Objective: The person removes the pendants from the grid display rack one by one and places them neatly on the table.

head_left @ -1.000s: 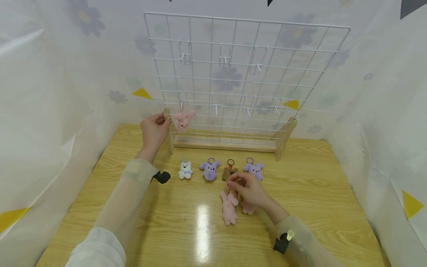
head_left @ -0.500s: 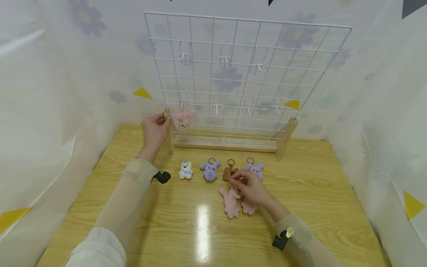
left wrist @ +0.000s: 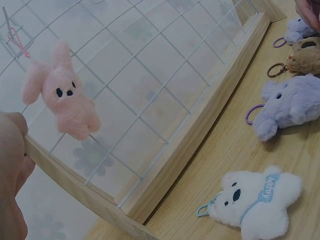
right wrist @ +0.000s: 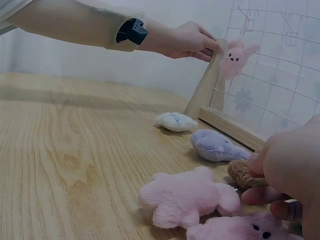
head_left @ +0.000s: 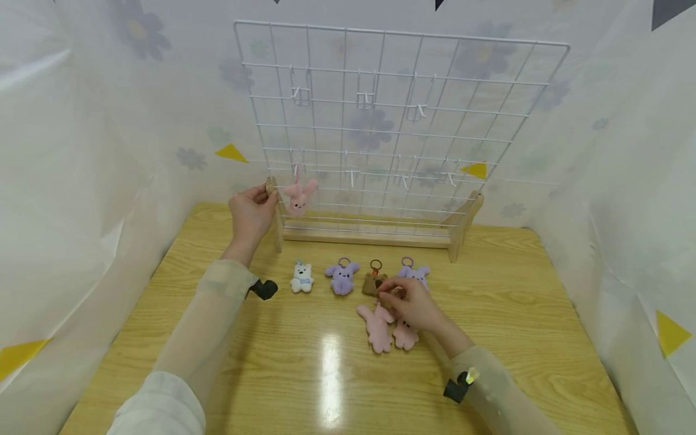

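Observation:
My left hand (head_left: 253, 211) pinches the top of the rack's left wooden post (left wrist: 75, 187). Beside it a pink bunny plush keychain (head_left: 299, 198) hangs from a white hook on the wire grid. My right hand (head_left: 414, 305) hovers low over the table, its thumb and fingertips apart with a gap between them in the right wrist view. Just under its fingertips a pink plush keychain (head_left: 377, 331) lies face down, its loop toward the rack. A second pink plush (head_left: 405, 337) lies against it, partly hidden by the hand. Behind the fingers is a brown bear plush (head_left: 372, 284).
A white bear plush (head_left: 301, 278) and a purple plush (head_left: 342, 279) lie left of the brown one; another purple plush (head_left: 415, 277) lies to its right. Several white hooks hang on the grid (head_left: 375, 130). The wooden base bar (head_left: 370, 237) stands along the table's back.
My right hand has lowered the pink plush onto the table, shifted slightly right, and let go of its loop. My left hand stays on the post.

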A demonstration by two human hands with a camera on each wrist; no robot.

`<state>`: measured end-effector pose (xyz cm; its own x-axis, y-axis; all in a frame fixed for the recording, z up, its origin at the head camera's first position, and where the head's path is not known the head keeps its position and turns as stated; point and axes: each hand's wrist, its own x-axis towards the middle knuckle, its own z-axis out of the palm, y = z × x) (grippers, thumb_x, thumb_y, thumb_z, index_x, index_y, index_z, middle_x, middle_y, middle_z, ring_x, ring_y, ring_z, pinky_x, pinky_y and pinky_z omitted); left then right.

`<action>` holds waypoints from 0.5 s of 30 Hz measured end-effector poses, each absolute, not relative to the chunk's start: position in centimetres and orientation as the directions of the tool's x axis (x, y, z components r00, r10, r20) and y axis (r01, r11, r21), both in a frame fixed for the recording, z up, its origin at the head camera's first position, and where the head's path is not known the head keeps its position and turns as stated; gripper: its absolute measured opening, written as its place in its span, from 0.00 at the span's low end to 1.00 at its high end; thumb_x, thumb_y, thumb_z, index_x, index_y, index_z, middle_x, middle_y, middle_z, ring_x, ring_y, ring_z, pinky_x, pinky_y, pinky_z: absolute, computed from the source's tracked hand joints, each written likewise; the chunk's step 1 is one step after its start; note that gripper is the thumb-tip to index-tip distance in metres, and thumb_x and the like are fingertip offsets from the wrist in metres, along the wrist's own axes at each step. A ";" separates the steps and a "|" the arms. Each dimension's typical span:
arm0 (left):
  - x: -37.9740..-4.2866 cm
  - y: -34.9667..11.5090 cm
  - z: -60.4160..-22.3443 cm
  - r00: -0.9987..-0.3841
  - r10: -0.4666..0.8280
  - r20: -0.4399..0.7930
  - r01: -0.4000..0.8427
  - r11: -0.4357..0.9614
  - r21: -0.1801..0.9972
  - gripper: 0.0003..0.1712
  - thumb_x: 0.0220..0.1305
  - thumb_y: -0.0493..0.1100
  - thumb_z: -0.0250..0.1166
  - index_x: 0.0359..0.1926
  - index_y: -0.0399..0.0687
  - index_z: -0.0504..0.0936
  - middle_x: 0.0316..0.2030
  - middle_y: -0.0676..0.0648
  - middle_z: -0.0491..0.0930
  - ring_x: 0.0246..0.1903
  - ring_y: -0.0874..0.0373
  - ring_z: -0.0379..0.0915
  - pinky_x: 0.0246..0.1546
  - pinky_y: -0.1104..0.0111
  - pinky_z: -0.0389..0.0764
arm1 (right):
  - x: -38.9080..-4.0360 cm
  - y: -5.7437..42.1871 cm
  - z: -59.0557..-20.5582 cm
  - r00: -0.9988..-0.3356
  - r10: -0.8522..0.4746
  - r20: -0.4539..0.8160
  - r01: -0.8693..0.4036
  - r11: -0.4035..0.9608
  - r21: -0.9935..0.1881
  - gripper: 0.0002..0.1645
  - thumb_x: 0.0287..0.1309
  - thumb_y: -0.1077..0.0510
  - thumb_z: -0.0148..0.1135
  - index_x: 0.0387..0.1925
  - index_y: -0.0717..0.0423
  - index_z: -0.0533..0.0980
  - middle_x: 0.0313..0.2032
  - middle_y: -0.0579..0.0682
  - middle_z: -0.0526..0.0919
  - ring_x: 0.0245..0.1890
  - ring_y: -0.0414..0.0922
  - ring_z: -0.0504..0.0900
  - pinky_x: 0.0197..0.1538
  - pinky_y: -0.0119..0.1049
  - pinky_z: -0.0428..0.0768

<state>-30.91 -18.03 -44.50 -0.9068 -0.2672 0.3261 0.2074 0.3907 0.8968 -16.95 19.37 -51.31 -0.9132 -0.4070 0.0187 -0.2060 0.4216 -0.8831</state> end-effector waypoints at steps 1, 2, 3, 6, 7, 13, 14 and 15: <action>-30.9 -18.0 -44.5 -0.907 -0.267 0.326 0.207 0.392 0.896 0.18 0.74 0.39 0.68 0.57 0.30 0.86 0.48 0.33 0.88 0.47 0.46 0.88 0.43 0.69 0.89 | -16.9 19.4 -51.2 -0.914 -0.406 0.018 -0.205 0.423 -0.882 0.08 0.75 0.64 0.64 0.49 0.65 0.84 0.35 0.55 0.88 0.22 0.49 0.82 0.22 0.32 0.80; -30.9 -18.0 -44.5 -0.907 -0.267 0.326 0.208 0.390 0.897 0.17 0.74 0.39 0.68 0.57 0.30 0.86 0.48 0.33 0.88 0.47 0.46 0.88 0.43 0.69 0.89 | -16.9 19.5 -51.2 -0.915 -0.404 0.015 -0.203 0.427 -0.881 0.08 0.75 0.64 0.64 0.49 0.65 0.84 0.35 0.55 0.88 0.22 0.49 0.82 0.22 0.32 0.80; -30.9 -18.0 -44.5 -0.907 -0.268 0.326 0.208 0.388 0.898 0.17 0.74 0.39 0.69 0.57 0.30 0.86 0.48 0.33 0.88 0.47 0.46 0.88 0.43 0.69 0.89 | -16.9 19.5 -51.2 -0.916 -0.401 0.016 -0.203 0.429 -0.880 0.09 0.75 0.64 0.64 0.49 0.65 0.84 0.35 0.56 0.88 0.22 0.49 0.82 0.21 0.32 0.80; -30.9 -18.0 -44.5 -0.908 -0.268 0.323 0.208 0.380 0.901 0.17 0.74 0.39 0.69 0.57 0.30 0.86 0.48 0.33 0.88 0.48 0.47 0.88 0.43 0.69 0.89 | -17.0 19.6 -50.8 -0.917 -0.398 0.006 -0.190 0.425 -0.885 0.10 0.76 0.63 0.63 0.50 0.66 0.83 0.34 0.58 0.88 0.21 0.51 0.84 0.20 0.33 0.81; -30.9 -18.0 -44.5 -0.909 -0.268 0.320 0.207 0.377 0.903 0.17 0.74 0.39 0.68 0.57 0.30 0.86 0.48 0.33 0.88 0.48 0.47 0.88 0.43 0.69 0.89 | -17.0 19.7 -50.7 -0.916 -0.400 0.007 -0.190 0.419 -0.888 0.10 0.76 0.64 0.63 0.50 0.67 0.83 0.34 0.59 0.87 0.22 0.52 0.84 0.20 0.33 0.81; -30.9 -18.1 -44.5 -0.909 -0.265 0.322 0.205 0.388 0.899 0.18 0.75 0.40 0.68 0.57 0.31 0.87 0.47 0.34 0.88 0.47 0.47 0.88 0.43 0.69 0.89 | -17.5 19.8 -49.5 -0.909 -0.411 0.062 -0.235 0.384 -0.893 0.11 0.76 0.64 0.63 0.51 0.69 0.82 0.34 0.65 0.85 0.24 0.62 0.84 0.20 0.34 0.81; -30.8 -18.1 -44.5 -0.909 -0.264 0.323 0.205 0.392 0.897 0.18 0.75 0.40 0.68 0.57 0.31 0.87 0.47 0.34 0.88 0.47 0.47 0.88 0.44 0.68 0.89 | -17.6 19.8 -49.3 -0.908 -0.412 0.079 -0.250 0.381 -0.890 0.11 0.75 0.64 0.63 0.51 0.69 0.82 0.34 0.66 0.85 0.24 0.63 0.84 0.20 0.34 0.81; -30.9 -18.1 -44.5 -0.909 -0.262 0.324 0.205 0.393 0.896 0.18 0.75 0.40 0.68 0.57 0.31 0.87 0.47 0.34 0.88 0.48 0.47 0.88 0.44 0.68 0.89 | -17.7 19.8 -49.1 -0.906 -0.412 0.099 -0.267 0.376 -0.887 0.11 0.75 0.64 0.64 0.50 0.69 0.82 0.35 0.66 0.86 0.25 0.63 0.84 0.20 0.33 0.80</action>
